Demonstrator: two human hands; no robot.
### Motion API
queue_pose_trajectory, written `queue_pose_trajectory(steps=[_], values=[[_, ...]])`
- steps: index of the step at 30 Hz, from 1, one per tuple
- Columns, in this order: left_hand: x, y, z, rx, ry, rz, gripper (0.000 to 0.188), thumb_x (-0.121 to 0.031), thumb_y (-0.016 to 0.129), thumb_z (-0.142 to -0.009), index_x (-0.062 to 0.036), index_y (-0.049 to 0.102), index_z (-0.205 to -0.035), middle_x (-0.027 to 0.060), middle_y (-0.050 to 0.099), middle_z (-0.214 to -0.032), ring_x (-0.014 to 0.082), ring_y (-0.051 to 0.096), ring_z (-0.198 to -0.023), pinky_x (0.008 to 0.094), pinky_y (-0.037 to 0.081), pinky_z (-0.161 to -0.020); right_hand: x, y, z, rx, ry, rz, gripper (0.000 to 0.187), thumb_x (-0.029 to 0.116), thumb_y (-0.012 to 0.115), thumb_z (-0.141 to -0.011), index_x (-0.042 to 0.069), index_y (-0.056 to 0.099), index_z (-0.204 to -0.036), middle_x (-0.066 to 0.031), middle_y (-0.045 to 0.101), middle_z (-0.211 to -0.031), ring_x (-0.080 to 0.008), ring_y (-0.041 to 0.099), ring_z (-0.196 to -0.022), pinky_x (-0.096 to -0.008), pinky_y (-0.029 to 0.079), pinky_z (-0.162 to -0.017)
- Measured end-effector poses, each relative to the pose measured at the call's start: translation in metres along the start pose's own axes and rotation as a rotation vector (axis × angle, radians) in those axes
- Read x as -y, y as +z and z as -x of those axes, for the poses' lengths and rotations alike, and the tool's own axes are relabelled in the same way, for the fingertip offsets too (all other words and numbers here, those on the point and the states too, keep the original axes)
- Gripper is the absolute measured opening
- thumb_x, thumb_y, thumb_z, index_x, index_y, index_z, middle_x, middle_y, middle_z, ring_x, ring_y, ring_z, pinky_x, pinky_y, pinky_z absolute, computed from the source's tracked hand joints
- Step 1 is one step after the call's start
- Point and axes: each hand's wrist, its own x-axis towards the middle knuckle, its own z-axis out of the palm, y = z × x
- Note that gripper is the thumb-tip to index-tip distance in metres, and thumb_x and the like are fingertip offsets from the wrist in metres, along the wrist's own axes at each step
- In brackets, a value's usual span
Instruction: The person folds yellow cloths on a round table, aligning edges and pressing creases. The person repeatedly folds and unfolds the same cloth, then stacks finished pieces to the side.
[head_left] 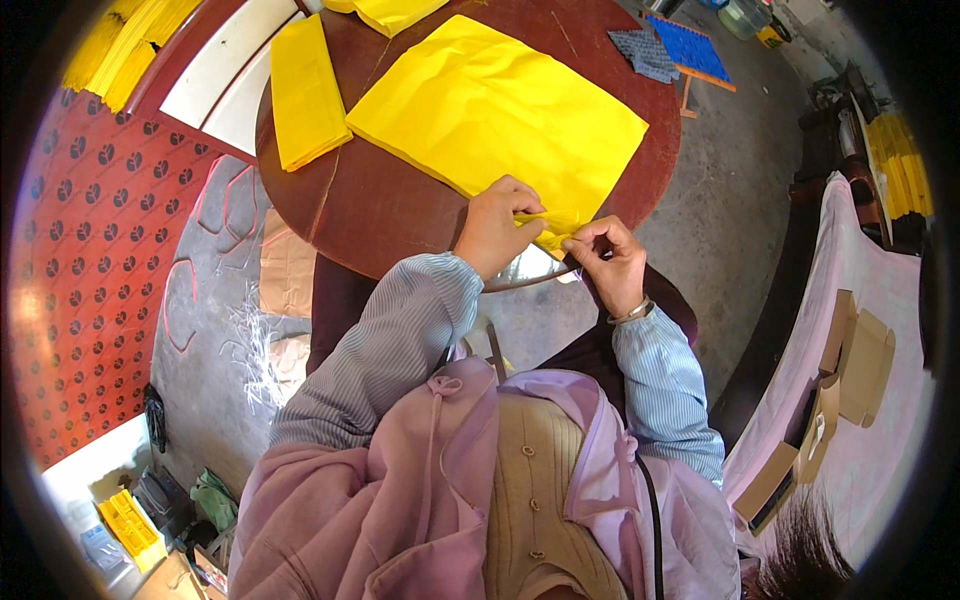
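Note:
A large yellow sheet (pixel 500 110), paper or thin cloth, lies creased on the round dark red table (pixel 400 215). Its near corner hangs at the table's front edge, where both my hands work on it. My left hand (pixel 497 228) pinches the crumpled edge near that corner between thumb and fingers. Just right of it, my right hand (pixel 612 262) has thumb and forefinger closed on the corner tip. To the left on the tabletop rests a narrow folded yellow stack (pixel 305 92). Another yellow piece (pixel 390 12) is partly cut off at the far edge.
A small stool with a blue top (pixel 690 48) stands beyond the table at the right. Open cardboard boxes (pixel 865 365) lie on a pink cloth (pixel 800 330) at the right. Brown paper (pixel 287 265) and white shreds (pixel 258 345) are on the floor at the left.

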Motion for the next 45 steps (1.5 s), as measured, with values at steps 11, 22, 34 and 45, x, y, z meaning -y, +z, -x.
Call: queue_pose_trajectory(steps=[11, 22, 34, 45], values=[[0.001, -0.005, -0.005, 0.051, -0.079, 0.051, 0.015, -0.009, 0.081, -0.090, 0.0011, 0.078, -0.101, 0.0116, 0.073, -0.113, 0.0243, 0.072, -0.104, 0.0322, 0.057, -0.095, 0.005, -0.003, 0.000, 0.023, -0.084, 0.074, 0.013, 0.003, 0.085, -0.088, 0.001, 0.080, -0.100, -0.0036, 0.070, -0.087, -0.0115, 0.068, -0.076, -0.0260, 0.053, -0.067], [-0.004, -0.007, -0.001, 0.063, -0.028, 0.008, 0.015, -0.007, 0.081, -0.088, 0.0007, 0.078, -0.100, 0.0122, 0.072, -0.113, 0.0254, 0.072, -0.102, 0.0328, 0.058, -0.095, -0.005, 0.000, 0.000, 0.002, -0.002, -0.019, 0.016, 0.004, 0.087, -0.088, 0.003, 0.081, -0.102, -0.0010, 0.070, -0.086, -0.0071, 0.063, -0.073, -0.0241, 0.051, -0.066], [-0.004, -0.009, -0.006, 0.076, -0.104, 0.066, 0.015, -0.012, 0.081, -0.091, 0.0013, 0.078, -0.099, 0.0117, 0.074, -0.112, 0.0244, 0.072, -0.102, 0.0322, 0.057, -0.095, 0.004, -0.002, 0.001, 0.041, -0.016, -0.006, 0.021, 0.001, 0.087, -0.086, 0.005, 0.077, -0.105, 0.0006, 0.068, -0.090, -0.0076, 0.064, -0.078, -0.0237, 0.051, -0.068], [-0.008, -0.008, -0.005, 0.052, -0.118, 0.046, 0.016, -0.014, 0.081, -0.092, 0.0010, 0.078, -0.099, 0.0121, 0.074, -0.113, 0.0244, 0.072, -0.103, 0.0328, 0.057, -0.095, 0.000, -0.005, 0.003, 0.037, -0.073, 0.052, 0.019, 0.002, 0.087, -0.086, 0.003, 0.077, -0.102, -0.0019, 0.069, -0.093, -0.0096, 0.065, -0.078, -0.0243, 0.052, -0.069]])
